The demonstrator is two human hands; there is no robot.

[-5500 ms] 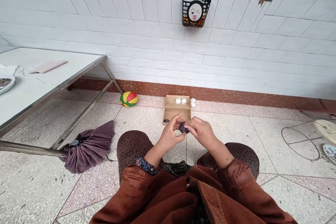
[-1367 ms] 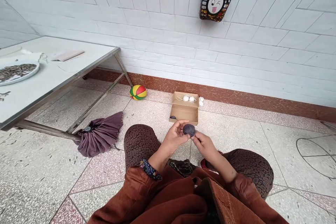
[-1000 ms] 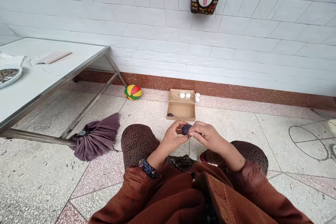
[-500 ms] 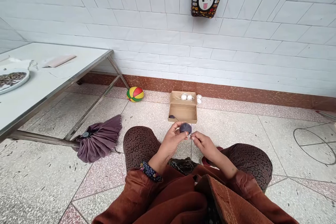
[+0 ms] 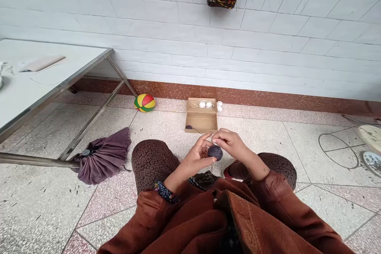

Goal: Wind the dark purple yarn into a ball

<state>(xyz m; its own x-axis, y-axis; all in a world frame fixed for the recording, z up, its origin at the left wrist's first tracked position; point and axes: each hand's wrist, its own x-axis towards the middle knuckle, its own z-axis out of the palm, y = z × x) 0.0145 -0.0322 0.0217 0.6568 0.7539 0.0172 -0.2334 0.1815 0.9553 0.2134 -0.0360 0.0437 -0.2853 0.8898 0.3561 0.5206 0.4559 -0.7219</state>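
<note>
At centre frame, the left hand cups a dark yarn ball in a curled grip; the right hand, fingertips pinched, apparently holds a strand. A hard tug could snag it on the box just above, or jerk out the small ball at lower left inside.

speckled floor | open cardboard box | red, yellow, green ball

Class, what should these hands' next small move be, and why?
Probably, the right hand should pass the strand around the dark ball: the left hand holds the ball, the right appears to pinch the strand beside it, and the strand runs from the open box toward the hands.
</note>
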